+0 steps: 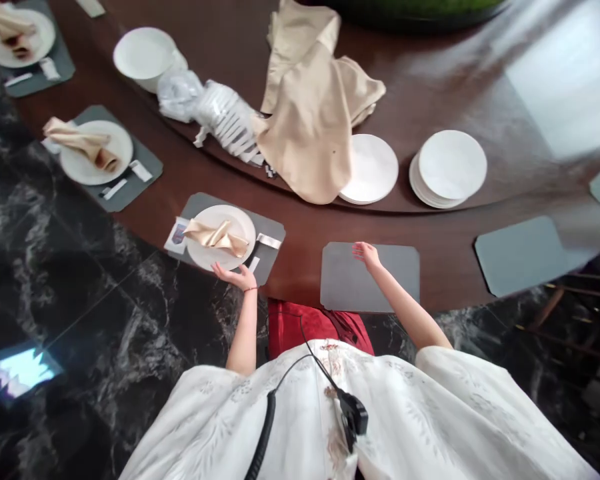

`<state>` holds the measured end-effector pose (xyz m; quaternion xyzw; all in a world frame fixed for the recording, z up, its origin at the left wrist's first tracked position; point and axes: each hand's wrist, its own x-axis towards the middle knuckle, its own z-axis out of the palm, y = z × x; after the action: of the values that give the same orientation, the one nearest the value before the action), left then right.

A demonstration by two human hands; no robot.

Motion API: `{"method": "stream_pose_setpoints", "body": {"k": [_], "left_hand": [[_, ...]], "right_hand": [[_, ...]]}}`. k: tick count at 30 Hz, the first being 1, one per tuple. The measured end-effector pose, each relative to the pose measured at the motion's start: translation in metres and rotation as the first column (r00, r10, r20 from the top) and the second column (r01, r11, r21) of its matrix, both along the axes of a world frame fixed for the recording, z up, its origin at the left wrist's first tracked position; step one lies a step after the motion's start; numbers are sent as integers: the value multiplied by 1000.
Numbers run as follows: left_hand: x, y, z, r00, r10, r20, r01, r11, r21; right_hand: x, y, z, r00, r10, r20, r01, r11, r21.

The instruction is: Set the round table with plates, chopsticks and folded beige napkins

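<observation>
Wooden table (305,233) — right hand (366,255) on placemat (370,280)

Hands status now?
Left hand: open, empty, at the rim of the white plate.
Right hand: open, empty, on the grey placemat.

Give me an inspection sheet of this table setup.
surface: dark polished wood table, curved edge.
job's things: folded champagne napkin on a white plate, on a grey placemat; second grey placemat beside it.
clutter: loose champagne cloth, stacked white plates, plastic-wrapped white items.
grips: left hand at the plate's rim; right hand at the second placemat's top edge.
cables: coiled black cable down the white robe.
surroundings: black marble floor, red fabric below the table edge.
</observation>
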<state>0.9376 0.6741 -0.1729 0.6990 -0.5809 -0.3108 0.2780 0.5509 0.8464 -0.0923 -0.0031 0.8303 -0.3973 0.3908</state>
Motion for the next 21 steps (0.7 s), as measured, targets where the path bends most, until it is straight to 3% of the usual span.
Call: {"method": "stream_pose_setpoints", "body": {"k": [3,7,10,13,17,21], "left_hand": [[-36,40,4,999,-25,-43,22,998,-63],[-100,92,10,968,-169,-185,144,979,-143],[-146,137,23,938,-194,-287,165,979,-121],[-184,187,35,914,-167,-371,143,985,-92],[-221,244,41,887,-152,-435,144,988,-51],[-241,266,43,868,-146,-475,166,986,0]], "right_hand": [[-56,-1,11,996,-75,-46,75,997,-13],[-118,-51,9,996,-90,-24,89,995,-48],[-140,-105,-8,990,-122,-66,118,992,-54],[-141,-140,-26,980,-126,-153,119,991,-54],[-139,-139,-37,989,-77,-126,57,986,-159],[-156,-96,-29,979,-40,-199,-19,958,-286]]}}
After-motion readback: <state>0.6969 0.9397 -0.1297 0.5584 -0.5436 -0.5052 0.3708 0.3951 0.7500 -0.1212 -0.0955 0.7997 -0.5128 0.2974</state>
